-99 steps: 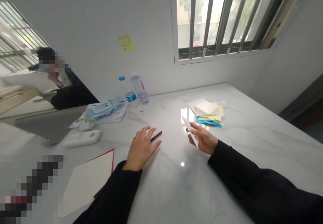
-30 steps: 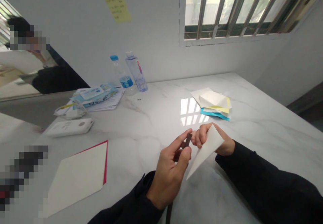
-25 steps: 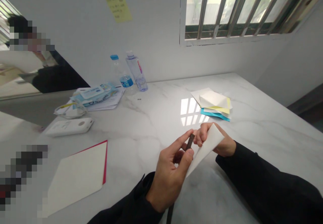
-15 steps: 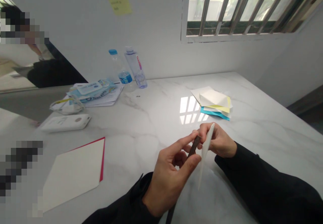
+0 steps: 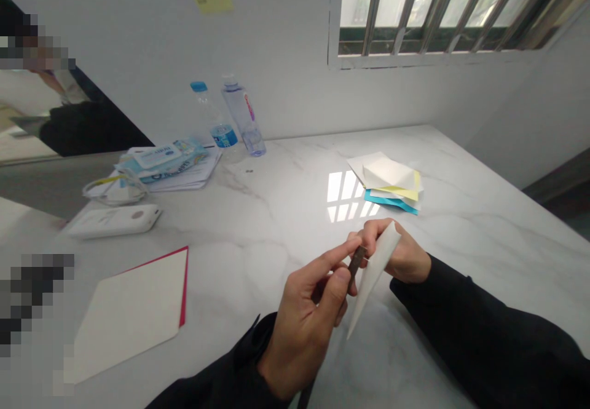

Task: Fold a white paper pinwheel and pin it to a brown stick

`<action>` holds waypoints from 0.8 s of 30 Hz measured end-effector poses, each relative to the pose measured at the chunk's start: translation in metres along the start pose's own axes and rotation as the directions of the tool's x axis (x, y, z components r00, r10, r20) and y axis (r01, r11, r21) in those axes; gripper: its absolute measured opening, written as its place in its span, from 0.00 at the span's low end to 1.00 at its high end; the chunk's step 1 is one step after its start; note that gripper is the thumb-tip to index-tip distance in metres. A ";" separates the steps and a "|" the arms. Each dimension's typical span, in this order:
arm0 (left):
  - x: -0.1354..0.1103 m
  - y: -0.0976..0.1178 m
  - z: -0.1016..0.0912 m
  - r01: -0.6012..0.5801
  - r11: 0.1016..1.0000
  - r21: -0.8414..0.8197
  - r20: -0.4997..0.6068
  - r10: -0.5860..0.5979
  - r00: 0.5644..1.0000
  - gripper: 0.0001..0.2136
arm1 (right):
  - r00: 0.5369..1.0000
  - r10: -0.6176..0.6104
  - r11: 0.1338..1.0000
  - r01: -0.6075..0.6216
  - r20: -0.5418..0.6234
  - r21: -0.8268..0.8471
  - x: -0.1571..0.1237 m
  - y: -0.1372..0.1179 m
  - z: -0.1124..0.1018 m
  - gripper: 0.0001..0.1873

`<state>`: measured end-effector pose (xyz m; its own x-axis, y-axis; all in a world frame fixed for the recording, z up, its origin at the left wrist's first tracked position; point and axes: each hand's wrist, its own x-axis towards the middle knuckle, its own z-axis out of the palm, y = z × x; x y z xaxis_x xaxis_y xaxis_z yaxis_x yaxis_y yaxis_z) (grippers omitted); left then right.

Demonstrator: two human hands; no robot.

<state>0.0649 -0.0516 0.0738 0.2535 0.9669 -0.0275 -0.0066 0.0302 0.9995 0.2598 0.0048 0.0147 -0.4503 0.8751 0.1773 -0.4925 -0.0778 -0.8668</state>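
A: What do I see in the hands now?
B: I see the left hand (image 5: 304, 335) pinching a dark thin stick (image 5: 357, 261). The right hand (image 5: 403, 258) grips a folded white paper (image 5: 373, 280), point down.
A: And where are they?
B: Together, above the marble table (image 5: 483, 243), stick just beside paper.

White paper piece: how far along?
Done: the white paper is in a narrow pointed shape. In hand: the right hand grips it, and the left hand pinches a dark stick beside it. Left: the coloured paper stack lies on the table, neither hand on it.
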 end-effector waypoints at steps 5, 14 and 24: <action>0.001 0.001 0.001 0.032 0.999 -0.040 0.017 -0.031 0.999 0.20 | 1.000 -0.005 1.000 0.005 0.007 0.005 0.000 0.001 -0.002 0.09; 0.001 -0.001 0.002 0.116 0.985 -0.130 0.083 -0.106 0.991 0.21 | 1.000 0.001 1.000 -0.001 0.001 0.003 0.001 -0.001 -0.001 0.10; 0.001 -0.002 0.001 0.055 0.994 -0.098 0.071 -0.048 0.996 0.19 | 1.000 -0.002 1.000 0.002 0.000 0.001 0.001 0.003 -0.003 0.10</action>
<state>0.0664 -0.0513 0.0721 0.3218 0.9439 -0.0742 -0.0874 0.1077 0.9903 0.2601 0.0062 0.0111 -0.4498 0.8750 0.1789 -0.4942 -0.0770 -0.8659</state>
